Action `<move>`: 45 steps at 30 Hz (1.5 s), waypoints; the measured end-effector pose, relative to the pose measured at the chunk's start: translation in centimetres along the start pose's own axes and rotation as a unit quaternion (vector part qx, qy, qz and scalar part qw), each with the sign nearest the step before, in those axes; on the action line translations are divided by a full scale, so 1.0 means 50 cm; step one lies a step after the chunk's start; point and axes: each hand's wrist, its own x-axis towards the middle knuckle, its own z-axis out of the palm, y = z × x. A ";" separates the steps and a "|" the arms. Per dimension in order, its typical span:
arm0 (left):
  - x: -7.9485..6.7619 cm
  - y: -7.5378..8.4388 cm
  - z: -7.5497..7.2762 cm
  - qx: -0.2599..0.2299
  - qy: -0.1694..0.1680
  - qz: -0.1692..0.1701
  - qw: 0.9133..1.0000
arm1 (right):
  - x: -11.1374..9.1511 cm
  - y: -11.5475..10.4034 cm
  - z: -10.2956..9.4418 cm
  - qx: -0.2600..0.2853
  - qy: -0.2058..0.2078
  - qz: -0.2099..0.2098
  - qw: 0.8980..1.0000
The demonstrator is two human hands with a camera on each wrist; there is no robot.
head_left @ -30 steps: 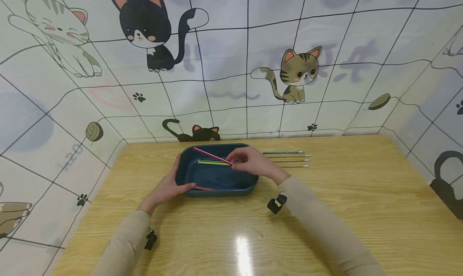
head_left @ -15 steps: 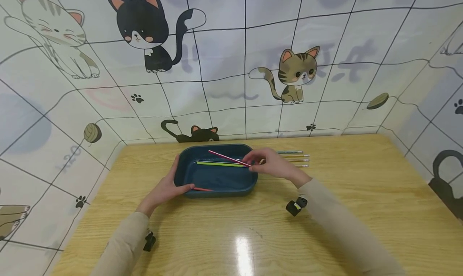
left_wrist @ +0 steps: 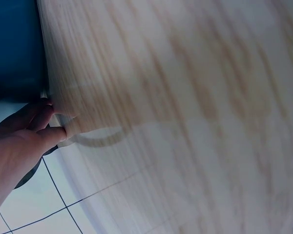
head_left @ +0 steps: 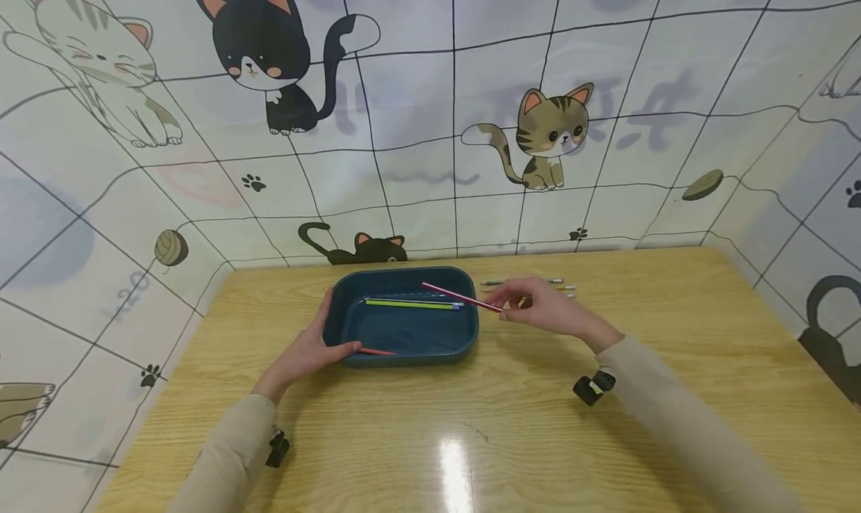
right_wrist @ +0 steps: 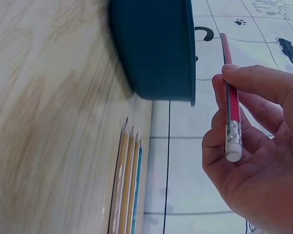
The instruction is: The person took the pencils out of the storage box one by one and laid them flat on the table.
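My right hand (head_left: 548, 307) pinches a red pencil (head_left: 457, 295) between thumb and fingers, just past the right rim of a dark blue tray (head_left: 403, 332). In the right wrist view the pencil's white eraser and metal band point toward the camera. At the tray's left end, my left hand (head_left: 312, 350) grips the wall, thumb over the front rim. Inside the tray lies a yellow-green pencil (head_left: 410, 303) with a darker one along it. A reddish-orange pencil (head_left: 378, 351) shows by the front wall, partly hidden by the rim and thumb.
Several pencils lie in a parallel row right of the tray, yellow pencils (right_wrist: 122, 183) and a teal pencil (right_wrist: 137, 180) at the back; my right hand partly covers them in the head view. A cat-print sheet (head_left: 417, 154) rises behind the wooden table (head_left: 377, 438).
My right hand has moved right, drawing the red pencil from over the tray toward the pencil row. The erasers of the pencils inside have come into view. My left hand has stayed put.
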 end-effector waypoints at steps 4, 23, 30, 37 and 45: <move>0.000 0.002 -0.002 0.003 0.002 -0.004 1.000 | -0.019 0.009 -0.011 0.001 -0.006 0.010 1.000; 0.002 0.003 -0.004 0.003 0.005 -0.003 1.000 | -0.100 0.082 -0.061 -0.013 0.030 0.012 0.999; 0.001 0.005 -0.005 0.000 0.002 -0.005 1.000 | -0.113 0.108 -0.075 -0.046 0.024 0.042 0.998; -0.001 0.005 -0.005 -0.008 -0.001 -0.009 1.000 | -0.115 0.130 -0.072 -0.060 0.035 0.040 0.997; -0.001 0.001 -0.001 -0.010 0.003 0.002 1.000 | -0.111 0.136 -0.061 -0.119 0.047 0.064 0.990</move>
